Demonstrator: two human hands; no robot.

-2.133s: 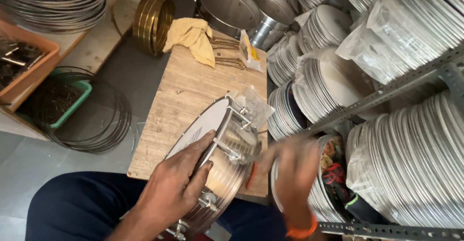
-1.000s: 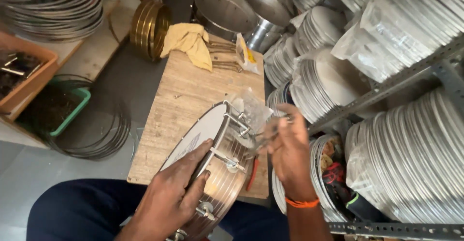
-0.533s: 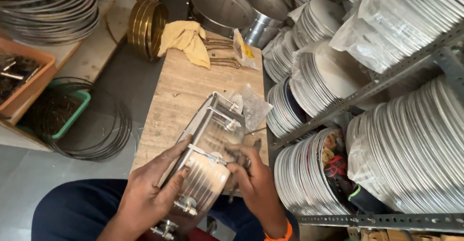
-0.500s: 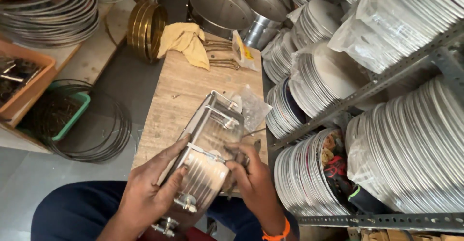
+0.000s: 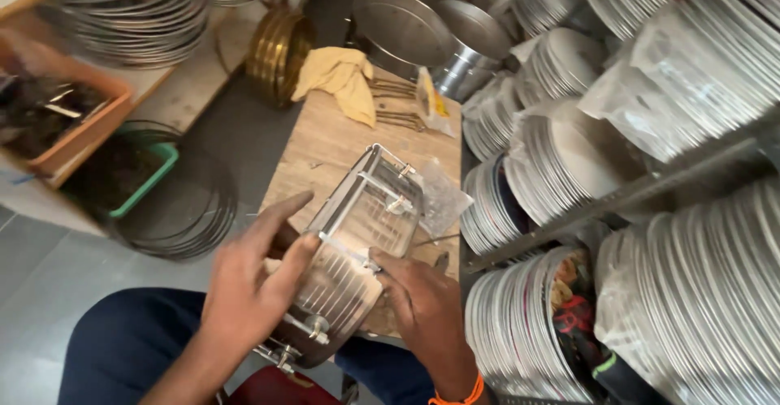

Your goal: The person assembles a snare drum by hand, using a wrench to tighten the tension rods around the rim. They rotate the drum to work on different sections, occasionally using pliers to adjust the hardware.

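A shiny metal drum shell (image 5: 351,242) with tension rods and lugs lies on its side at the near end of a wooden workbench (image 5: 325,149). My left hand (image 5: 252,279) grips its near left rim, fingers spread over the edge. My right hand (image 5: 422,299) presses on the shell's right side by a lug, fingers on a rod; an orange band is on that wrist. A crumpled clear plastic bag (image 5: 443,198) lies just right of the drum.
A yellow cloth (image 5: 341,80) and metal rods lie at the bench's far end, beside steel tubs (image 5: 402,27). Stacks of round drum heads (image 5: 569,153) fill racks on the right. Metal hoops (image 5: 183,214), a green tray (image 5: 134,173) and an orange crate (image 5: 69,121) sit left.
The drum was tipped from standing on edge to lying on its side. My right hand came down from the top rim to the shell's right side.
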